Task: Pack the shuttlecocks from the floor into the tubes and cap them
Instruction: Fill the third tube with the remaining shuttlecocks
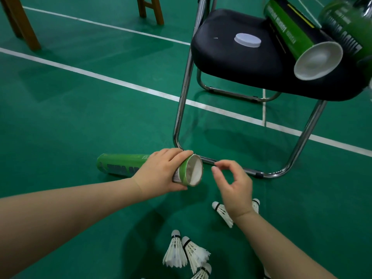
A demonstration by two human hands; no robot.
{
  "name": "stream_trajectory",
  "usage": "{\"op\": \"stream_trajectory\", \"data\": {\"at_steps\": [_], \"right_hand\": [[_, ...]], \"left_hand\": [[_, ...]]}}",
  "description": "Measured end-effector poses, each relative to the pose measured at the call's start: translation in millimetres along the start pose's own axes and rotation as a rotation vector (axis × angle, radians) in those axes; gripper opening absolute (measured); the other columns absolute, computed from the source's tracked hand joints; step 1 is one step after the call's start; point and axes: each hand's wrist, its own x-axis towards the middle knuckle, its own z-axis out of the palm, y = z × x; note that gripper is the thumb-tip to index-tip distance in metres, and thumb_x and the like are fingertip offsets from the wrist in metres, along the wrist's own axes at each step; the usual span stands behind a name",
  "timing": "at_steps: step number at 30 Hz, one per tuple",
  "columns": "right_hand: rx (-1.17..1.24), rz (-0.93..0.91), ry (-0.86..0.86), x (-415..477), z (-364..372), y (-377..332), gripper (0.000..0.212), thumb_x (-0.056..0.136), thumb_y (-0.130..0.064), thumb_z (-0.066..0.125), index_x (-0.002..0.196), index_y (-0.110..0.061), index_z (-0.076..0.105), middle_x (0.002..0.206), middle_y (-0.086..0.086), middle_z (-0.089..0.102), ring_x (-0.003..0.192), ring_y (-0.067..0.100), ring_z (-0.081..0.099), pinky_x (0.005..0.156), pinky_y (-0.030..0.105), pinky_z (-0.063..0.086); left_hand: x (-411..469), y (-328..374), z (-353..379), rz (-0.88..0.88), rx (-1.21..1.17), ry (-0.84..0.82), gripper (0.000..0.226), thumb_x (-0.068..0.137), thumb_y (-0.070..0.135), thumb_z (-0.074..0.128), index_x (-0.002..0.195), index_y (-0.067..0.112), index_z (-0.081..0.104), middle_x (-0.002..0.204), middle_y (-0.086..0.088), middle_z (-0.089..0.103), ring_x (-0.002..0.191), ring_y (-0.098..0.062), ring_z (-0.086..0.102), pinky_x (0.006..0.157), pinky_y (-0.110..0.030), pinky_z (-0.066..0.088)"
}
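A green shuttlecock tube (120,165) lies on its side on the green floor, its open mouth facing right. My left hand (161,174) grips it near that mouth. Just right of the opening hovers my right hand (233,188), fingers loosely curled and holding nothing. White feather shuttlecocks lie on the floor: one pair (222,212) partly under my right wrist, a cluster (185,252) near the bottom edge. On the chair seat rest a white cap (247,40) and a second green tube (296,35) with its open end towards me. A third tube (350,23) shows at the top right corner.
A black chair (231,63) with a chrome tube frame (182,101) stands right behind the hands; its floor bar runs close to my fingers. Wooden furniture legs (22,23) stand at the top left. White court lines cross the floor.
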Motion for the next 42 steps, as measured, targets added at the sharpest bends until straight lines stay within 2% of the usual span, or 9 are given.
{"op": "stream_trajectory", "data": {"at_steps": [4,7,10,14,19,23,29,37,42], "right_hand": [[-0.486,0.118,-0.244,-15,-28,48,0.047,0.083,-0.045,0.059,0.122,-0.020,0.055,0.117,-0.009,0.058,0.116,0.014,0.050,0.099,0.032,0.031],[-0.743,0.373,-0.442,-38,-34,84,0.074,0.085,-0.045,0.059,0.146,-0.022,0.024,0.144,-0.004,0.039,0.135,0.016,0.030,0.113,0.036,0.018],[-0.913,0.484,-0.640,-58,-28,111,0.089,0.083,-0.046,0.060,0.149,-0.021,0.007,0.150,-0.001,0.031,0.142,0.018,0.019,0.117,0.044,0.009],[-1.049,0.391,-0.717,-69,-20,123,0.081,0.083,-0.045,0.059,0.147,-0.022,0.015,0.149,-0.002,0.034,0.144,0.018,0.015,0.116,0.050,0.001],[-0.795,0.350,-0.510,-53,-15,118,0.062,0.080,-0.048,0.064,0.131,-0.024,0.038,0.124,-0.006,0.057,0.116,0.014,0.049,0.114,0.038,0.018],[-0.231,0.493,-0.279,-36,-22,98,0.060,0.081,-0.035,0.070,0.129,-0.026,0.035,0.115,-0.003,0.058,0.096,0.012,0.057,0.081,0.027,0.044],[0.361,0.330,0.030,-4,-30,58,0.062,0.067,-0.041,0.064,0.123,-0.041,0.036,0.113,0.002,0.061,0.097,0.009,0.063,0.089,0.029,0.050],[0.139,0.098,-0.170,14,-28,7,0.048,0.073,-0.046,0.054,0.119,-0.047,0.043,0.116,-0.009,0.057,0.102,0.008,0.056,0.089,0.028,0.046],[-0.039,0.034,-0.336,2,2,-6,0.068,0.080,-0.062,0.033,0.138,-0.040,0.006,0.143,-0.029,0.011,0.137,-0.005,0.013,0.115,0.030,0.016]], "left_hand": [[5,4,4,-0.012,0.005,-0.007,0.091,0.056,0.053,0.077,0.131,0.027,0.030,0.120,-0.005,0.055,0.104,-0.028,0.055,0.087,-0.046,0.047],[7,7,7,-0.018,0.016,-0.004,0.092,0.056,0.051,0.079,0.130,0.026,0.031,0.119,-0.005,0.056,0.103,-0.029,0.056,0.087,-0.046,0.047],[8,11,10,0.005,0.022,0.006,0.090,0.055,0.054,0.075,0.130,0.025,0.033,0.117,-0.005,0.057,0.101,-0.029,0.057,0.085,-0.045,0.049],[9,14,12,0.010,0.032,0.003,0.089,0.055,0.057,0.067,0.130,0.025,0.033,0.116,-0.005,0.058,0.099,-0.029,0.058,0.085,-0.042,0.049],[11,12,14,0.013,0.039,0.003,0.086,0.057,0.061,0.060,0.130,0.025,0.034,0.115,-0.004,0.058,0.098,-0.027,0.058,0.084,-0.041,0.049],[18,10,13,-0.019,0.020,-0.015,0.089,0.058,0.056,0.070,0.131,0.026,0.031,0.118,-0.006,0.057,0.102,-0.029,0.056,0.087,-0.044,0.047],[24,10,9,-0.058,0.018,-0.020,0.094,0.057,0.049,0.081,0.131,0.027,0.027,0.119,-0.008,0.056,0.105,-0.031,0.054,0.089,-0.047,0.046],[25,19,6,-0.078,-0.044,0.020,0.092,0.056,0.048,0.081,0.129,0.028,0.030,0.118,-0.007,0.056,0.102,-0.030,0.055,0.087,-0.048,0.047],[27,33,3,-0.057,-0.115,0.048,0.076,0.062,0.056,0.056,0.129,0.028,0.031,0.117,-0.007,0.057,0.102,-0.029,0.056,0.086,-0.048,0.048]]}}
